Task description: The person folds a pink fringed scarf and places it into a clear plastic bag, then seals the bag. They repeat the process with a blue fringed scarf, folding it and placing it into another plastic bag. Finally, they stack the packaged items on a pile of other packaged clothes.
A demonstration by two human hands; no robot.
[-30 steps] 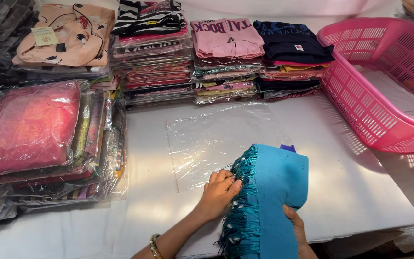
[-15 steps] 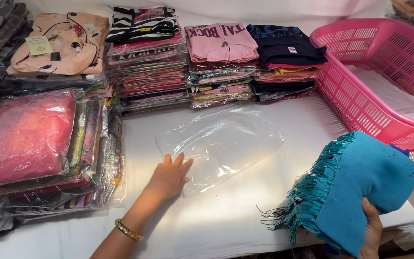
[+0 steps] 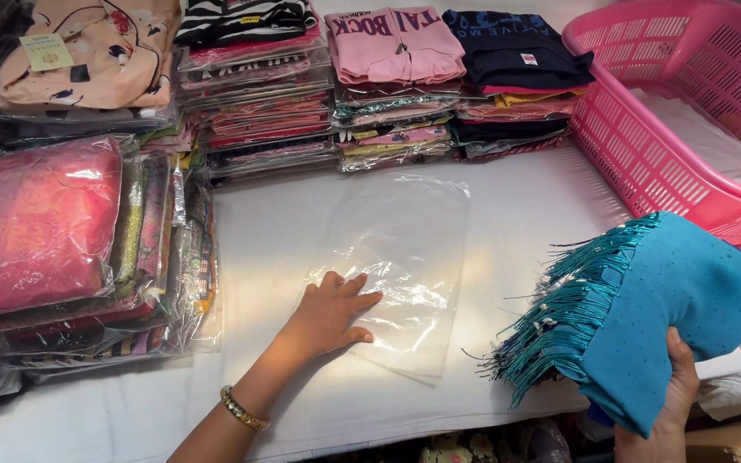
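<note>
Left hand point(image 3: 329, 313), fingers spread flat, pins the clear plastic bag point(image 3: 396, 266) to the white table point(image 3: 259, 223); right of the bag, the right hand point(image 3: 675, 390) grips a folded turquoise fringed scarf point(image 3: 645, 309) aloft

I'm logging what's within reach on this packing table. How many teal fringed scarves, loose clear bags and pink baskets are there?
Teal fringed scarf, held in the right hand: 1
Loose clear plastic bag, under the left hand: 1
Pink basket: 1
Total: 3
</note>
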